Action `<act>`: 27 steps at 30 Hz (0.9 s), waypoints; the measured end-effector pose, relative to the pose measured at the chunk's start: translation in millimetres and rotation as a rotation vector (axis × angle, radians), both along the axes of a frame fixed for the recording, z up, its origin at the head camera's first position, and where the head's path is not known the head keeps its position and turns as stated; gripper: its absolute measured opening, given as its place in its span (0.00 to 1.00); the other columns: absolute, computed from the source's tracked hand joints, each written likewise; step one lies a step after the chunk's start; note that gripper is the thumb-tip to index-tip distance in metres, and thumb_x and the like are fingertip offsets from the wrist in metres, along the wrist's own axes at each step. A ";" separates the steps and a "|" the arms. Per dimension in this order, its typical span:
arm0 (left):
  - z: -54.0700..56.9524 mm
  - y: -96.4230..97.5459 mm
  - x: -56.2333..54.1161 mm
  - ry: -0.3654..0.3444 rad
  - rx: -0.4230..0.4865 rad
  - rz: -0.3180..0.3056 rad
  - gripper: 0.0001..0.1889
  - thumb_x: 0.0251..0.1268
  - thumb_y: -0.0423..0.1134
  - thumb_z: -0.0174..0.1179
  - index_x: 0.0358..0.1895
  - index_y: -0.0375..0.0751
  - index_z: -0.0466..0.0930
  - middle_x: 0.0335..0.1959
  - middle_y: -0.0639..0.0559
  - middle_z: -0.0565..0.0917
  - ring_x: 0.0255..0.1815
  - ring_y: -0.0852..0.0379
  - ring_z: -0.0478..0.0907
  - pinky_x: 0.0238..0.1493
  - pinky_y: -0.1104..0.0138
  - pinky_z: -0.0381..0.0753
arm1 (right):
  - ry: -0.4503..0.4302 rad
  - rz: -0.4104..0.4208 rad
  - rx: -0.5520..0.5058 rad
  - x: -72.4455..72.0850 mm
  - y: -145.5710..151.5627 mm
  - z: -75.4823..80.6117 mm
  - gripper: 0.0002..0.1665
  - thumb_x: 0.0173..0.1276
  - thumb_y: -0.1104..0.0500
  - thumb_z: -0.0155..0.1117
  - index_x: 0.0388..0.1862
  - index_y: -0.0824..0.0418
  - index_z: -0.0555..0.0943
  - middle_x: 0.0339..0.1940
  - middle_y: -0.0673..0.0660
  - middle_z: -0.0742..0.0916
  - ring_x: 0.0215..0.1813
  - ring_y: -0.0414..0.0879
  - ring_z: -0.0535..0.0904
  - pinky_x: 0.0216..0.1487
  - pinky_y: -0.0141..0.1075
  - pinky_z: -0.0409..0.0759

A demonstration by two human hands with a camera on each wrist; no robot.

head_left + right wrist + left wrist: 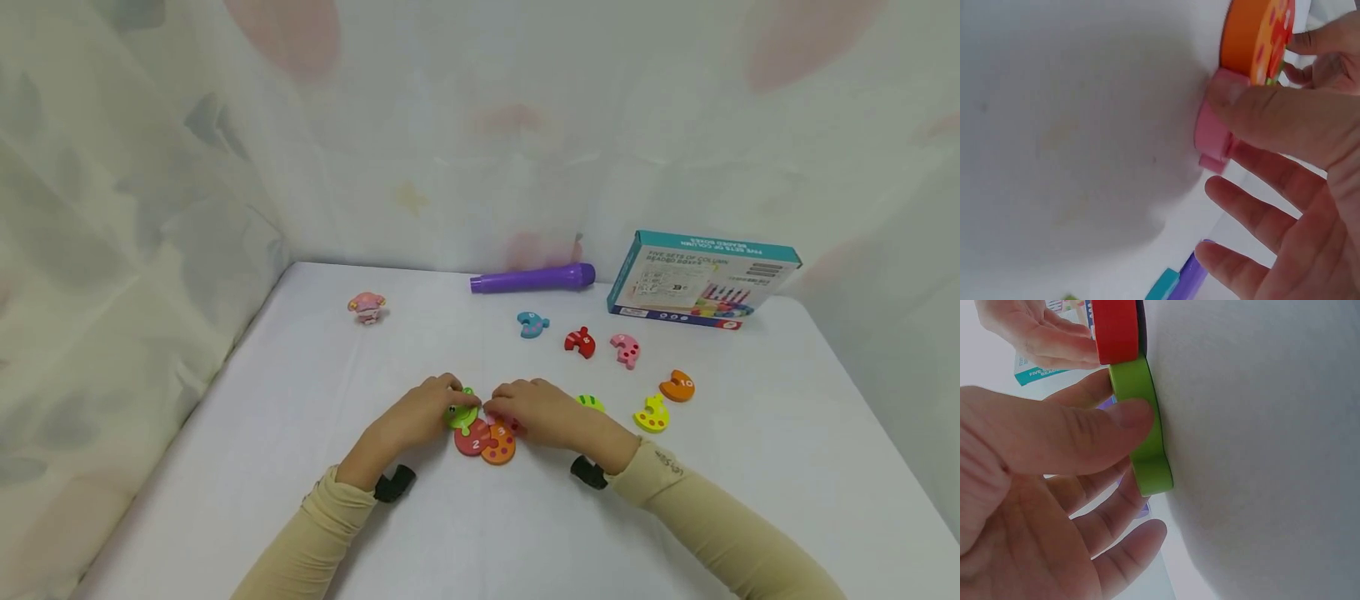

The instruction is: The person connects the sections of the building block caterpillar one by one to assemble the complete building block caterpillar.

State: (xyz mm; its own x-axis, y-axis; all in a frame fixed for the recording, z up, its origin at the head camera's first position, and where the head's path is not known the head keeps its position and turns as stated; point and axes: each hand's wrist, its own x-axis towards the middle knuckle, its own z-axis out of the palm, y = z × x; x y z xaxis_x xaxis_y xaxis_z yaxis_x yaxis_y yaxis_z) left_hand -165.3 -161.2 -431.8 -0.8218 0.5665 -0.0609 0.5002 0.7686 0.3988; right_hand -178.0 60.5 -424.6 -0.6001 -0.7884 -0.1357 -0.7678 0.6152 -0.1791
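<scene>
The left hand [424, 410] pinches the green head piece [460, 419] by its edge: the thumb bears on the near side wall and a finger opposes it on the far side. The other fingers extend loosely. The right hand [547, 414] pinches the pink piece [1211, 131], thumb on the outer edge; the opposing contact is partly hidden.

Between the hands, the red piece marked 2 [468, 439] and the orange piece marked 3 [497, 451] rest on the desk [480, 533], meeting at a tab-and-notch joint. The green head piece touches the red one; the pink piece touches the orange one. Whether the pink piece is fully seated cannot be told, as the right hand covers it in the head view.

The edge grip presumably leaves the joints accessible and the pieces level. Holding both ends of the row probably braces it, each hand resisting pressure from the other.

The loose pieces, among them the yellow piece [652, 415] and the orange piece marked 10 [678, 387], lie apart on the right, probably for individual pickup. The purple microphone [532, 278], box [701, 283] and figurine [367, 307] sit farther back, where they are unlikely to obstruct the hands.
</scene>
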 end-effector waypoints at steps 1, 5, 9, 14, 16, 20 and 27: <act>0.2 0.0 0.0 0.000 -0.003 0.000 0.23 0.54 0.23 0.59 0.51 0.52 0.82 0.45 0.49 0.75 0.45 0.51 0.72 0.48 0.60 0.74 | 0.000 -0.004 0.002 -1.1 1.1 1.3 0.27 0.59 0.57 0.66 0.59 0.50 0.75 0.56 0.50 0.78 0.59 0.46 0.72 0.58 0.45 0.71; 0.7 0.9 -0.5 -0.005 -0.015 0.004 0.22 0.54 0.24 0.60 0.51 0.52 0.82 0.46 0.49 0.75 0.45 0.51 0.72 0.48 0.60 0.74 | -0.034 -0.056 -0.009 -6.7 8.5 11.2 0.31 0.56 0.58 0.69 0.61 0.51 0.74 0.59 0.51 0.76 0.62 0.48 0.70 0.58 0.46 0.70; 0.9 2.0 -0.7 -0.016 -0.028 0.012 0.22 0.54 0.25 0.61 0.50 0.54 0.82 0.46 0.48 0.75 0.45 0.51 0.72 0.48 0.60 0.75 | -0.058 -0.130 -0.045 -14.5 22.2 21.4 0.33 0.55 0.59 0.70 0.62 0.52 0.73 0.61 0.53 0.75 0.63 0.49 0.68 0.59 0.47 0.70; 1.0 2.2 -0.3 -0.030 -0.021 0.017 0.23 0.54 0.25 0.61 0.51 0.54 0.81 0.47 0.48 0.75 0.46 0.51 0.72 0.49 0.60 0.74 | -0.062 -0.222 -0.103 -25.3 44.5 28.1 0.32 0.57 0.59 0.69 0.62 0.54 0.72 0.62 0.55 0.74 0.64 0.52 0.67 0.60 0.48 0.68; 0.7 1.8 -0.2 -0.028 -0.014 0.013 0.23 0.54 0.24 0.61 0.51 0.53 0.81 0.48 0.47 0.75 0.47 0.50 0.72 0.50 0.60 0.74 | -0.073 -0.264 -0.121 -27.8 53.9 29.6 0.32 0.57 0.59 0.68 0.62 0.54 0.72 0.62 0.55 0.74 0.64 0.52 0.67 0.60 0.49 0.68; -0.6 0.0 -0.1 -0.014 -0.007 0.003 0.25 0.52 0.21 0.59 0.52 0.51 0.81 0.48 0.47 0.75 0.47 0.50 0.72 0.50 0.60 0.73 | -0.097 -0.329 -0.130 -27.9 71.5 31.7 0.32 0.58 0.59 0.68 0.62 0.55 0.72 0.63 0.56 0.74 0.65 0.53 0.66 0.61 0.50 0.67; -1.6 -0.8 -1.0 -0.013 -0.020 -0.001 0.26 0.52 0.22 0.59 0.53 0.52 0.80 0.50 0.47 0.74 0.49 0.49 0.72 0.51 0.59 0.73 | -0.208 -0.413 -0.086 -17.4 92.8 26.0 0.34 0.54 0.57 0.71 0.62 0.54 0.73 0.63 0.57 0.74 0.65 0.56 0.65 0.60 0.55 0.65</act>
